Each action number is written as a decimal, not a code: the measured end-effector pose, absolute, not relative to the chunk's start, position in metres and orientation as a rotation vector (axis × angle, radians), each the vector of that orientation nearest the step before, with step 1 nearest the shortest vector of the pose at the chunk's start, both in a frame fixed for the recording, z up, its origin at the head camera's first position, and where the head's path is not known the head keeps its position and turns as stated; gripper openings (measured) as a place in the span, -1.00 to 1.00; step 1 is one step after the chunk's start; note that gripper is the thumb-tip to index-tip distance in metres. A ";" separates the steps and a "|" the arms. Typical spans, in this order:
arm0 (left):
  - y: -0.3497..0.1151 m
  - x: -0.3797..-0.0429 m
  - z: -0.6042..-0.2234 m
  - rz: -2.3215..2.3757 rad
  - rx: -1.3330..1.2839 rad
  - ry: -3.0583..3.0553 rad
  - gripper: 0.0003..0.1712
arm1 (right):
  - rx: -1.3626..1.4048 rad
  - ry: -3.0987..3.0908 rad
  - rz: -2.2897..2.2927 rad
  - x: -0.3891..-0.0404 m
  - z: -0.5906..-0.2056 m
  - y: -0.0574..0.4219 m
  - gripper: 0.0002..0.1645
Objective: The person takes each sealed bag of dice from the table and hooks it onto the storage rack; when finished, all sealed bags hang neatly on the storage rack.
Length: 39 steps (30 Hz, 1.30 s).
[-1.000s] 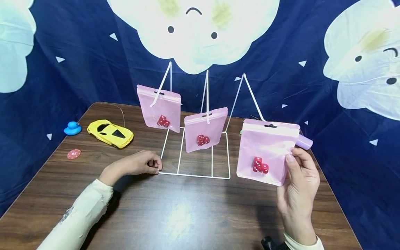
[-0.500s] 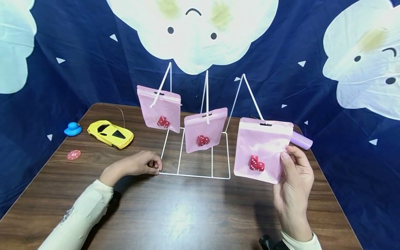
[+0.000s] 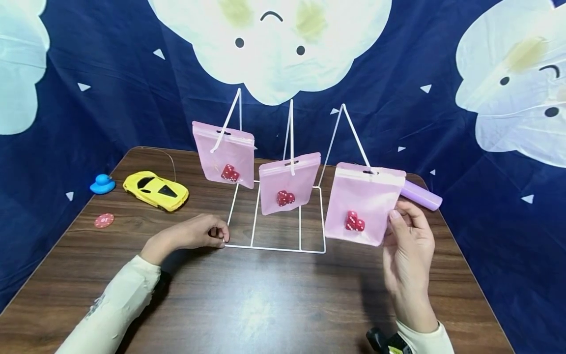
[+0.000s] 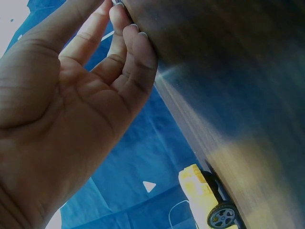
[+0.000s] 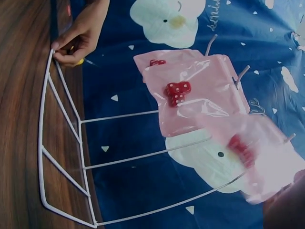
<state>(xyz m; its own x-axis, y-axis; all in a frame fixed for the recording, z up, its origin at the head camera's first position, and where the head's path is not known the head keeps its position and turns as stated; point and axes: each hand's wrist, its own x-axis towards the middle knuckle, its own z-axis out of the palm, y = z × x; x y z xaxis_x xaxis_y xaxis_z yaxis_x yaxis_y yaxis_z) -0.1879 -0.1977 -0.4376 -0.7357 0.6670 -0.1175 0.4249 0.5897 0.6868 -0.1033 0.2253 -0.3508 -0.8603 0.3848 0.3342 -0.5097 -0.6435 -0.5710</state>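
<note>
At its front left corner, a white wire display rack (image 3: 274, 248) is pinched between the thumb and fingers of my left hand (image 3: 190, 232). My right hand (image 3: 409, 255) holds a pink zip pouch (image 3: 376, 201) by its right edge, with red dice (image 3: 352, 221) showing inside. The pouch's hang slot is at the end of the rack's right hook (image 3: 355, 133); whether the wire passes through it I cannot tell. Two more pink pouches with red dice hang on the left (image 3: 224, 152) and middle hooks (image 3: 292, 137). In the right wrist view the held pouch (image 5: 262, 167) is blurred.
A yellow toy car (image 3: 156, 190), a blue rubber duck (image 3: 102, 184) and a red chip (image 3: 104, 220) lie at the left of the wooden table (image 3: 265, 305). A purple cylinder (image 3: 422, 195) lies behind my right hand. Blue cloth (image 3: 132, 98) surrounds the table.
My right hand has moved the pouch left and slightly up, bringing its slot onto the right hook's end. More of the purple cylinder shows. My left hand has stayed on the rack's corner.
</note>
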 end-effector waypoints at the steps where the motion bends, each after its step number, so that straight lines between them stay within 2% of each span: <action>1: -0.197 -0.188 -0.438 0.923 0.885 2.457 -0.88 | 0.273 -0.910 2.462 -0.104 -0.351 0.226 -0.72; 7: -0.196 -0.188 -0.436 0.913 0.908 2.466 -0.88 | 0.292 -0.849 2.424 -0.104 -0.354 0.231 -0.62; 20: -0.201 -0.184 -0.435 0.923 0.881 2.474 -0.87 | 0.285 -0.930 2.399 -0.106 -0.360 0.230 -0.82; 33: -0.199 -0.184 -0.437 0.923 0.891 2.468 -0.86 | 0.321 -1.007 2.496 -0.109 -0.370 0.232 -0.70; 39: -0.198 -0.188 -0.433 0.892 0.931 2.461 -0.89 | 0.340 -1.111 2.547 -0.113 -0.372 0.241 -0.55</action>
